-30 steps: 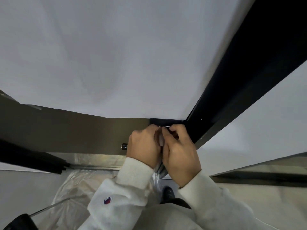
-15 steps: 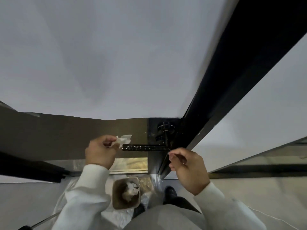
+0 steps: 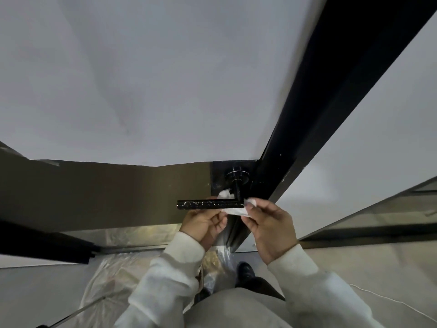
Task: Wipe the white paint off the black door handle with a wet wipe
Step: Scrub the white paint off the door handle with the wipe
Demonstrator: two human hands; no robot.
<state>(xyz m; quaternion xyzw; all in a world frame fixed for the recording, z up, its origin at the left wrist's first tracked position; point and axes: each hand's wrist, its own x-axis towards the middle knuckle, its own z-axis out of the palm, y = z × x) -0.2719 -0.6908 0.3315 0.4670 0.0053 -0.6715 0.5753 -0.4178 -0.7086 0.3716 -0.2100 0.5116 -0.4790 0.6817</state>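
Note:
The black door handle (image 3: 208, 204) sticks out to the left from its round rose on the door edge, and white paint flecks show along the lever. A white wet wipe (image 3: 233, 210) is stretched under the lever near its bend, with one end poking up behind the neck. My left hand (image 3: 204, 224) sits just below the lever and pinches the wipe's left part. My right hand (image 3: 269, 224) is right of the lever and pinches the wipe's right end between thumb and fingers.
The door (image 3: 132, 86) is white above and brown at handle height, with a black frame (image 3: 331, 102) running up to the right. Clear plastic sheeting (image 3: 113, 275) covers the floor below. My dark shoe (image 3: 246, 271) stands near the door edge.
My left hand has come back from the lever's left tip to under the handle with the wipe. My right hand has taken hold of the wipe's other end. The small bin below is now hidden.

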